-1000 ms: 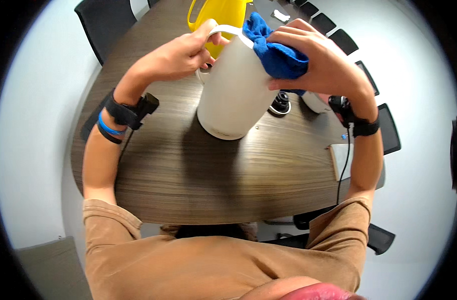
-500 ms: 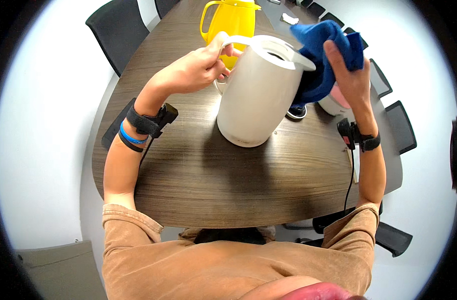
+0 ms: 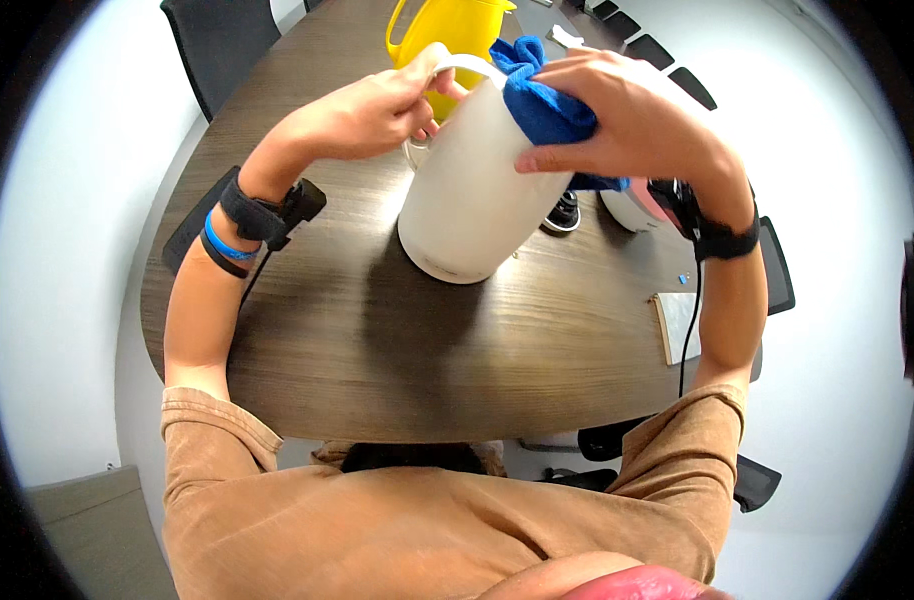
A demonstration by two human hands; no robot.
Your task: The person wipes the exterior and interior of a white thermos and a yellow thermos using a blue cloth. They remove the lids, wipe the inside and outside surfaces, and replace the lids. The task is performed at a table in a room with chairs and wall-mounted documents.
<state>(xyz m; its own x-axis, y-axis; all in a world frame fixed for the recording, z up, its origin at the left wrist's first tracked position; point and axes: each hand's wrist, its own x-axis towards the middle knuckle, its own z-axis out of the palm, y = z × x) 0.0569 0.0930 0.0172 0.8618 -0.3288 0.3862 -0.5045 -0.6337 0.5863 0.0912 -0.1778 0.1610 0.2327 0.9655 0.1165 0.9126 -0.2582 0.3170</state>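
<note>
A white jug [image 3: 477,190] tilts over the wooden table, its upper end leaning to the right. My left hand [image 3: 382,110] is closed round its handle at the upper left. With my right hand [image 3: 627,115] I hold a blue cloth [image 3: 547,105] against the jug's mouth and upper side; the thumb rests on the white wall. Cloth and fingers hide the jug's opening and spout. Behind the jug stands a yellow jug [image 3: 447,45] with its own handle. A small black part with a pale rim, perhaps a lid [image 3: 562,215], lies right of the white jug.
A white container with pink inside [image 3: 632,208] sits beyond my right wrist, partly hidden. A notebook-like pad [image 3: 677,325] lies near the table's right edge. Black chairs [image 3: 222,50] line the wooden table [image 3: 307,370]. A cable [image 3: 690,330] hangs from my right wrist band.
My right hand has moved left, bringing the blue cloth from beside the spout onto the jug's mouth. The left hand keeps its hold on the handle. The whole view has shifted slightly.
</note>
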